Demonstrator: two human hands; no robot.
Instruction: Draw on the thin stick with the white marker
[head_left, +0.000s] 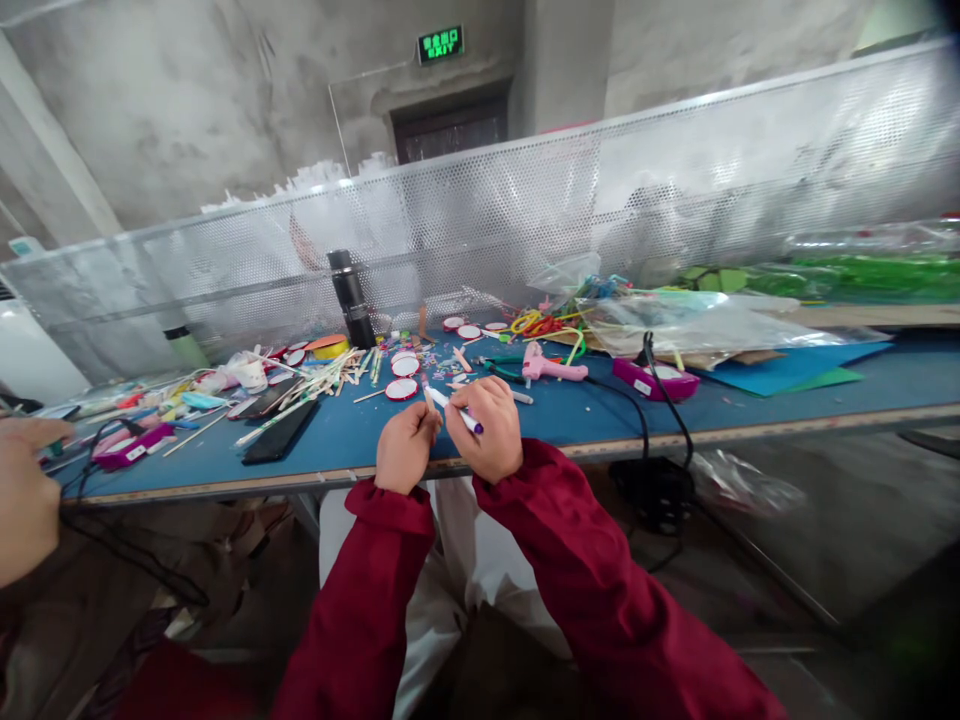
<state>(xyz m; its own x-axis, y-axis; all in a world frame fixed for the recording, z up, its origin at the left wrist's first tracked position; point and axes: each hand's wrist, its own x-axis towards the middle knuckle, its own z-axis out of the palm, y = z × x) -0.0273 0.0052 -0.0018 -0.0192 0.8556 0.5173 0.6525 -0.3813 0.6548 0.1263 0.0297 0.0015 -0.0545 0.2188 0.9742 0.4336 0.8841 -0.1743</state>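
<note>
Both my hands are raised together over the front edge of the blue table (pixel 750 405), red sleeves showing. My right hand (pixel 491 425) is closed around a white marker with a purple end (pixel 459 412), its tip pointing left. My left hand (pixel 403 447) is closed in a pinch on a thin wooden stick (pixel 428 395) that stands up between the fingers, right beside the marker's tip. The two hands touch each other.
A pink glue gun (pixel 551 368) lies behind my hands, with a purple one (pixel 651 380) further right and black cables hanging off the edge. Round red-and-white discs (pixel 401 389), wooden sticks, a phone (pixel 281 432) and a black bottle (pixel 351 298) lie left. Another person's hand (pixel 26 495) is at far left.
</note>
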